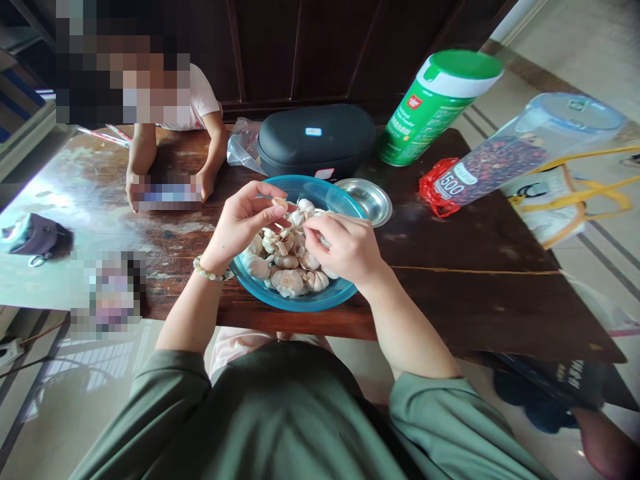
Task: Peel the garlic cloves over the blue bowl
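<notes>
A blue plastic bowl (pixel 300 305) full of whole garlic bulbs (pixel 289 283) stands near the table's front edge. Above its left side, my left hand (pixel 243 220) pinches a garlic clove (pixel 280 203) between thumb and fingertips. My right hand (pixel 350 247) is over the right side of the bowl, its thumb and index finger pressed together. Whatever those fingers may hold is too small to make out. The two hands are a little apart, with garlic showing between them.
Behind the blue bowl are a small metal bowl (pixel 377 200) and a black case (pixel 317 137). A green canister (pixel 430 110) and a tall clear container (pixel 520 153) stand right, beside a red plastic bag (pixel 441 188). Another person (pixel 203 100) leans on the table at left, holding a blurred-out object.
</notes>
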The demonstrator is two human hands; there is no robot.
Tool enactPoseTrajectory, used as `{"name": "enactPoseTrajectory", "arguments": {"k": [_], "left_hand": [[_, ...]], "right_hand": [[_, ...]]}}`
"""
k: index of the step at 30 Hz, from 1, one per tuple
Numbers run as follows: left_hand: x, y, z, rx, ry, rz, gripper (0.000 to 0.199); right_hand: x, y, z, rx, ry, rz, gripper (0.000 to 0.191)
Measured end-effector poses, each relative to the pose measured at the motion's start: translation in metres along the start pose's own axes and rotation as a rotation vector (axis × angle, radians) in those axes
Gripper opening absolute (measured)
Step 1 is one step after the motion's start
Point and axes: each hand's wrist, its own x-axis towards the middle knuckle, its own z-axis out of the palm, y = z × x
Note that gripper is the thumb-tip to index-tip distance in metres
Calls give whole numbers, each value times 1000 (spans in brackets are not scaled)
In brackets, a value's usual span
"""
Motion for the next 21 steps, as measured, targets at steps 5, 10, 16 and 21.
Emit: {"name": "enactPoseTrajectory", "arguments": {"k": [5, 10, 16, 21], "left_hand": [[0, 0, 0, 10, 18, -4, 27], [-1, 2, 1, 47, 29, -30, 29], [-2, 5, 2, 45, 3, -76, 31], [-3, -1, 0, -1, -189, -151, 32]], "right_hand": [[0, -1, -1, -5, -68, 38, 11], [-1, -1, -1, -16, -127, 77, 13], [-1, 0, -2, 17, -60, 124, 14], [-2, 1, -1, 74, -124, 46, 34]]}}
